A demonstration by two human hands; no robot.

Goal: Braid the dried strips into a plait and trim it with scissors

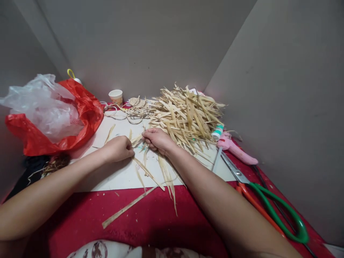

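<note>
Near left hand [118, 149]: bag [92, 110] holding plastic [48, 111].

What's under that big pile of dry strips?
A white sheet shows under the near edge of the pile. Whatever lies beneath its middle can't be seen; the strips cover it.

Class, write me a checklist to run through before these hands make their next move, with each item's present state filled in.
1. Left hand and right hand gripping pale strips: ok, fingers closed on them.
2. More material nearby: ok, the heap lies just beyond the right hand.
3. White sheet cleared: not ok, loose strips lie on it.
4. Scissors away from fingers: ok, they lie to the right.
5. Pink gun-shaped tool switched off: cannot tell.
6. Paper cup upright: ok.
</note>
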